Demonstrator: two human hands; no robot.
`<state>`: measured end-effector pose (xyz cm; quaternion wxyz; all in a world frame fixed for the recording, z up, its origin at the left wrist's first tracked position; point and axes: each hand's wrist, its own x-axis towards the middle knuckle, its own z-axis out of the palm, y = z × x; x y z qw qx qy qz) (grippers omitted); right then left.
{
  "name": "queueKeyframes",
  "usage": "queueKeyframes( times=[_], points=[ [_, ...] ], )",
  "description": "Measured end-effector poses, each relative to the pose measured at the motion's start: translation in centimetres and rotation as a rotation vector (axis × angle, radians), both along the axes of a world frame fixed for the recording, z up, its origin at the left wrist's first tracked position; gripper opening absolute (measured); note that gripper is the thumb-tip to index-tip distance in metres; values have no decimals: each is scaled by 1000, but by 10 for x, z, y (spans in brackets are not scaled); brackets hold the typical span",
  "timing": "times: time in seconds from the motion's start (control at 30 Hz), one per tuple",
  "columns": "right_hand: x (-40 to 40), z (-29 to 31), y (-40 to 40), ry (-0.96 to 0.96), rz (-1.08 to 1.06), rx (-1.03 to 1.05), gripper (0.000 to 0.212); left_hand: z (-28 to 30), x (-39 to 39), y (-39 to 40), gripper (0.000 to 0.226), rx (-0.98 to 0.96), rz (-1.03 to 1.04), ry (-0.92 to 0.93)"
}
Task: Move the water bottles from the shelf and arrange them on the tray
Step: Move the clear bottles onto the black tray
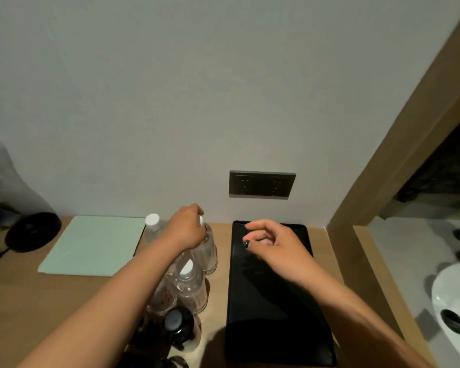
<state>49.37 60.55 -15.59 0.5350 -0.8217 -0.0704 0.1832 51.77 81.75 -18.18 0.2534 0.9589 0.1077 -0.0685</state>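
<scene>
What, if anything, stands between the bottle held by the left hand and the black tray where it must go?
Nothing visible does. The left hand grips the bottle by its top, right beside the tray. The right hand hovers over the tray's far end, holding nothing; the tray carries no bottles.

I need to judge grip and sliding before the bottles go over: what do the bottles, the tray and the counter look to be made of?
Water bottles: clear thin plastic, it seems, with white screw caps; the wood shows through them. Left hand grips one at its top.
Tray: black and smooth with a faint sheen and a low rim, probably plastic or lacquer.
Counter: matte light wood grain, possibly laminate.
</scene>
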Motion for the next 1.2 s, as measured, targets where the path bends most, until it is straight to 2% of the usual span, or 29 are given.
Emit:
queueKeyframes(
  times=[0.07,0.23,0.37,0.5,0.63,0.73,0.8,0.9,0.97,1.03,1.2],
  points=[
    [8,-2,6,7,1,-16,33,-4,3,5,39,45,-68,80],
    [24,-13,26,14,1,-100,39,-6,8,14,24,136,-131,6],
    [32,-24,32,13,63,-176,51,6,13,9,29,235,-183,-73],
    [40,-38,30,-15,102,-210,68,29,21,-5,35,245,-189,-190],
    [55,-48,33,-30,51,-128,79,49,34,-23,39,224,-187,-276],
    [64,-62,29,-52,-36,-129,83,48,47,-44,47,265,-167,-263],
    [71,-72,21,-39,-70,-152,76,41,56,-59,48,299,-172,-224],
    [84,-83,5,5,-101,-155,52,30,70,-82,43,319,-196,-190],
    [92,-88,-8,-37,-97,-171,43,23,80,-95,43,315,-198,-180],
    [100,-93,-20,-105,-81,-197,39,18,92,-105,45,296,-205,-174],
    [119,-92,-41,-77,-46,-111,32,8,114,-118,50,300,-302,-199]
  ],
)
